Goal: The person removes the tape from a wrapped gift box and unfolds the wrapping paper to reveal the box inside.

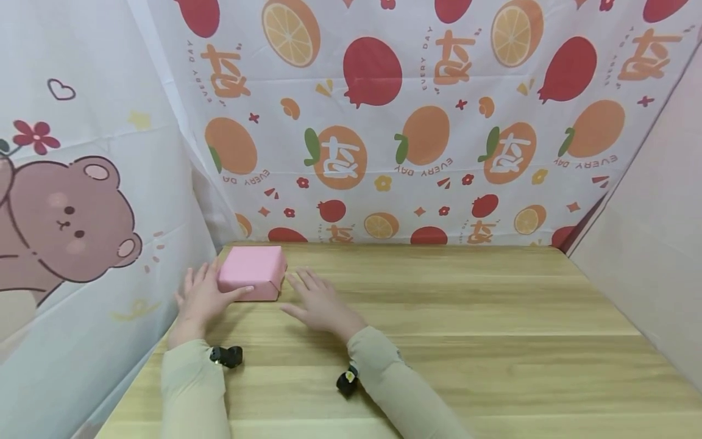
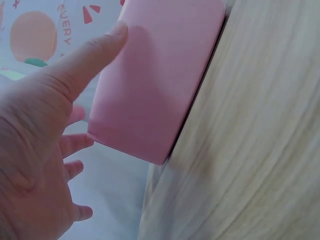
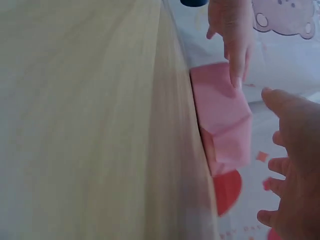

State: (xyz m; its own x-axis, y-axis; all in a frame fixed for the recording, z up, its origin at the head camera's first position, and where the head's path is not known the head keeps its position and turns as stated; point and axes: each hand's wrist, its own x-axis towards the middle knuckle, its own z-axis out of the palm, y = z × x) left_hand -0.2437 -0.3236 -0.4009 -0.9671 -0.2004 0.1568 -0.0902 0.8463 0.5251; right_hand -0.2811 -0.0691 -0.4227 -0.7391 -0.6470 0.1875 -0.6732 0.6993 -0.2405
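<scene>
A pink wrapped box (image 1: 251, 268) lies flat at the far left corner of the wooden table. At its left side is my left hand (image 1: 204, 300), fingers spread along the left end and thumb stretched across the front face. In the left wrist view the thumb lies over the edge of the pink box (image 2: 150, 75), with the other fingers extended past its corner. My right hand (image 1: 323, 305) hovers just right of the box, fingers straight and apart, holding nothing. The right wrist view shows a gap between the right hand (image 3: 300, 170) and the pink box (image 3: 225, 115).
The wooden table (image 1: 466, 341) stretches off to the right. Behind it hangs a fruit-print curtain (image 1: 378, 140), and a bear-print curtain (image 1: 71, 219) borders the left side close to the box. A pale wall (image 1: 652, 213) stands on the right. Small black devices (image 1: 226, 356) sit at both wrists.
</scene>
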